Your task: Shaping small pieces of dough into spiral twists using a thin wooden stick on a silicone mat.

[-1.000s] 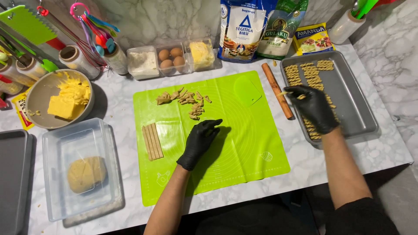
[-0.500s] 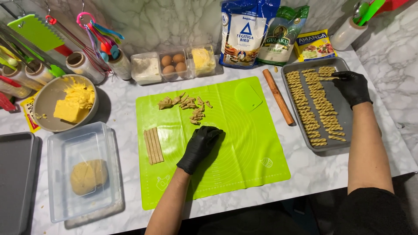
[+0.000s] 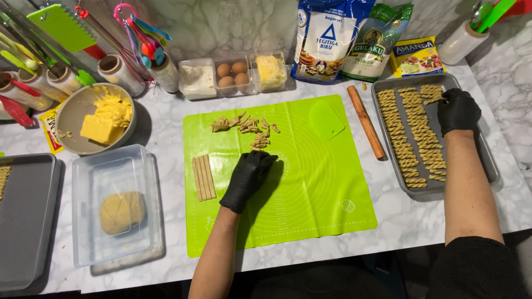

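Both my hands wear black gloves. My left hand [image 3: 247, 178] rests flat on the green silicone mat [image 3: 310, 182], fingers spread, just right of a few cut dough strips [image 3: 203, 177] and below a pile of dough scraps [image 3: 246, 126]. My right hand [image 3: 458, 111] is over the far right part of the grey baking tray [image 3: 487, 166], fingers curled at a twisted dough stick [image 3: 431, 99]; whether it grips one is hidden. Rows of twisted dough sticks [image 3: 407, 138] fill the tray.
A wooden rolling pin [image 3: 366, 122] lies between mat and tray. A clear tub with a dough ball [image 3: 122, 211] and a bowl of butter [image 3: 97, 119] stand left. Eggs, flour, butter tubs [image 3: 233, 76], bags and utensils line the back. Another tray [image 3: 25, 221] sits far left.
My right hand moved from the near part of the tray to its far right end. My left hand stayed on the mat.
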